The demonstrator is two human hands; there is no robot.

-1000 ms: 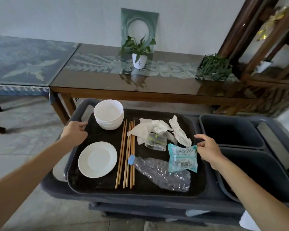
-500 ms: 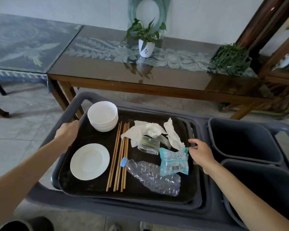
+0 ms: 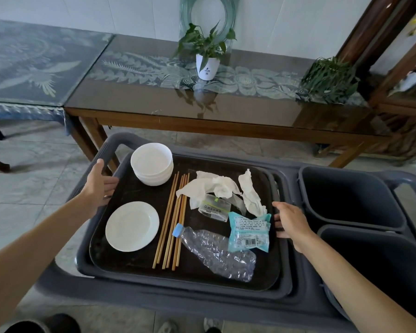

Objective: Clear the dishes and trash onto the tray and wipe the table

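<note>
The left hand (image 3: 101, 182) sits at the left edge of the tray (image 3: 139, 261), fingers spread and relaxed, fingertips touching the rim without curling round it; the right hand (image 3: 289, 222) lies at the tray's right edge, fingers loosely extended against the rim, and I cannot tell whether they hook under it. The dark tray fills the centre of the frame, resting in the top of a grey cart (image 3: 168, 299), its long axis running left to right. At its upper left stands a stack of white bowls (image 3: 152, 163); below them lies a white plate (image 3: 132, 225). Wooden chopsticks (image 3: 172, 221) lie bundled in the middle, long axis running from the top of the frame toward the bottom, leaning slightly left at the lower end. To their right a crushed clear bottle (image 3: 217, 253) lies slanted, its blue cap pointing to the upper left beside the chopsticks. Crumpled tissues (image 3: 216, 187) sit at the upper right of the tray, a small clear packet (image 3: 214, 209) below them, and a teal wrapper (image 3: 249, 231) just beside the right hand. 2 grey bins (image 3: 351, 195) occupy the cart at the right of the frame. Across the top runs a glass-topped wooden table (image 3: 202, 109) carrying a potted plant (image 3: 205, 54) in a white pot and a second, bushier plant (image 3: 329, 79) at the upper right.
</note>
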